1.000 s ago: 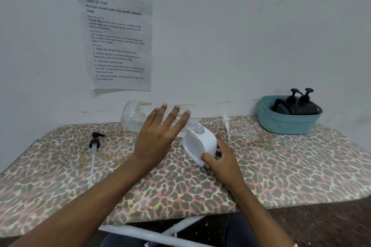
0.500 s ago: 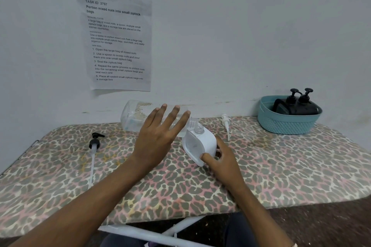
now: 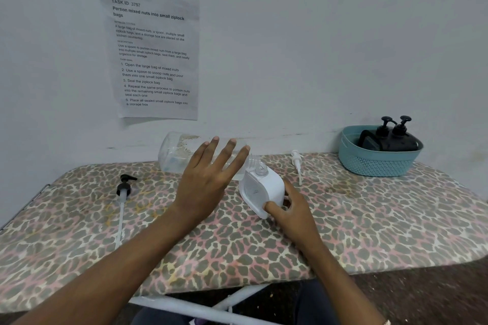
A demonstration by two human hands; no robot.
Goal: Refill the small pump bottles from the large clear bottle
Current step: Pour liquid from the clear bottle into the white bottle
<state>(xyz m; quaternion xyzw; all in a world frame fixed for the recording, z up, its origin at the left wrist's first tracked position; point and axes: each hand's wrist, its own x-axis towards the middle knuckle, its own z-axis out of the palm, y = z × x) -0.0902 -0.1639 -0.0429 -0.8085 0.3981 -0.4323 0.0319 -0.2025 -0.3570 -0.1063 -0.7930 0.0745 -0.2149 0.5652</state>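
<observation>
The large clear bottle (image 3: 176, 153) lies on its side near the wall, its open neck pointing right at the small white bottle's clear neck. My left hand (image 3: 208, 179) lies across the clear bottle's front with straight, spread fingers; its thumb is hidden. The small white bottle (image 3: 260, 188) has no pump and leans left. My right hand (image 3: 289, 212) grips its lower end, thumb in front and fingers behind. A white pump (image 3: 297, 163) lies just right of it. A black pump (image 3: 124, 192) with a long tube lies at the left.
A teal basket (image 3: 369, 163) at the back right holds two black pump bottles (image 3: 393, 136). The table has a leopard-print cover (image 3: 369, 219) and its front edge is close to me. A printed sheet (image 3: 154, 53) hangs on the wall.
</observation>
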